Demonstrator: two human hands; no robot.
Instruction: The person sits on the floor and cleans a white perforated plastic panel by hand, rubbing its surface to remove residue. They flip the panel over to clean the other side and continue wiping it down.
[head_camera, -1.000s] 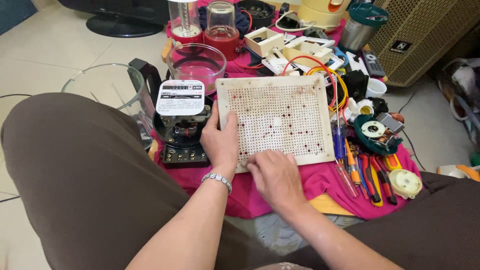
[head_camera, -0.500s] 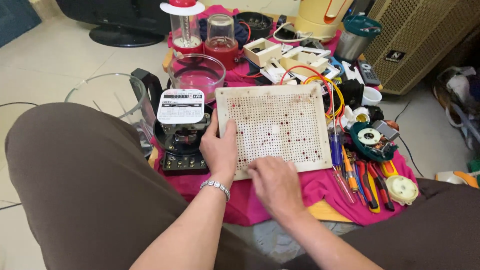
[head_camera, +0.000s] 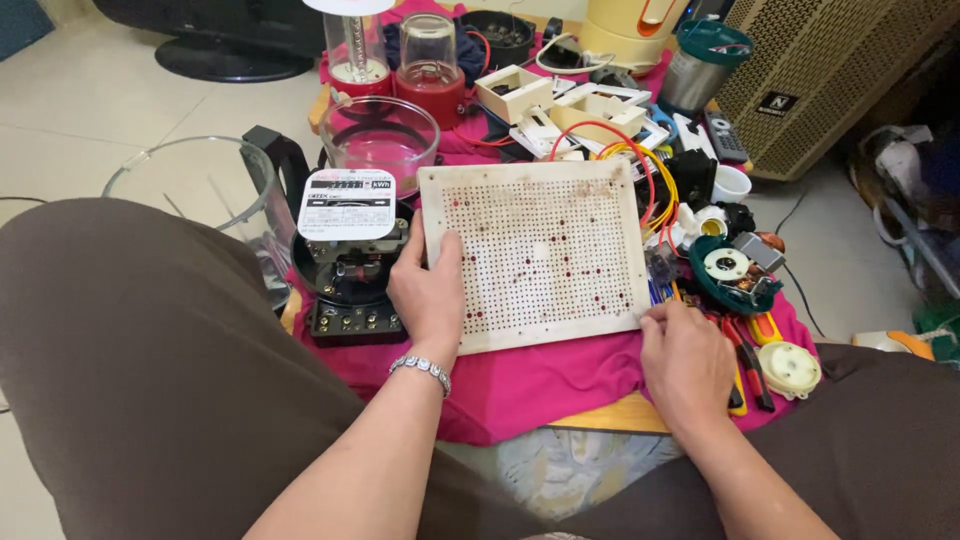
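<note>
A square, cream-white plastic board pierced with a dense grid of small holes (head_camera: 545, 250) lies flat on the pink cloth (head_camera: 540, 385) covering the worktop, near its front edge and about midway along it. Its surface is stained brownish, with scattered dark red dots in some holes, densest toward the right side.
</note>
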